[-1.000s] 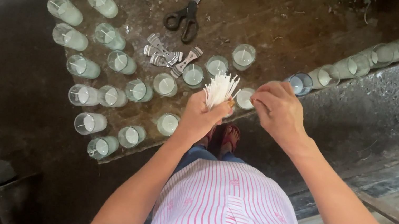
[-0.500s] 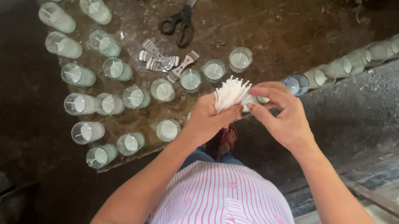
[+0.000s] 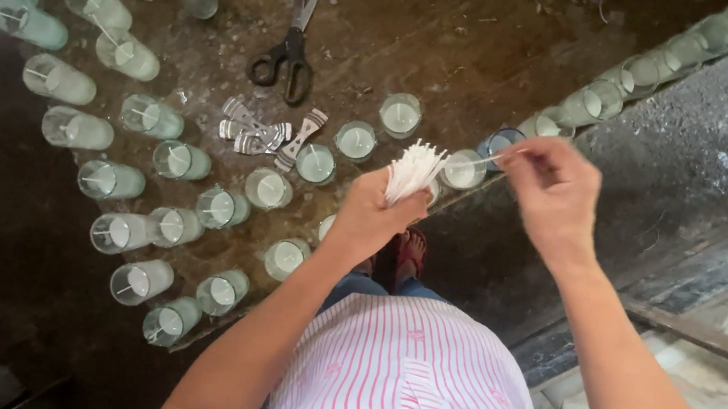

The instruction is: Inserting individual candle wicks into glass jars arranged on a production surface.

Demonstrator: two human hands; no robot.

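Left hand [image 3: 374,214]: fist closed around bundle of white wicks [image 3: 412,169], tips fanned upward, above the dark worktable [image 3: 467,46]. Right hand [image 3: 553,191]: fingertips pinching a single white wick [image 3: 478,161], drawn out just beside the bundle. Glass jars of pale wax [image 3: 190,196] stand in rows below. Black scissors [image 3: 288,51] and metal wick holders [image 3: 261,131] lie among them.
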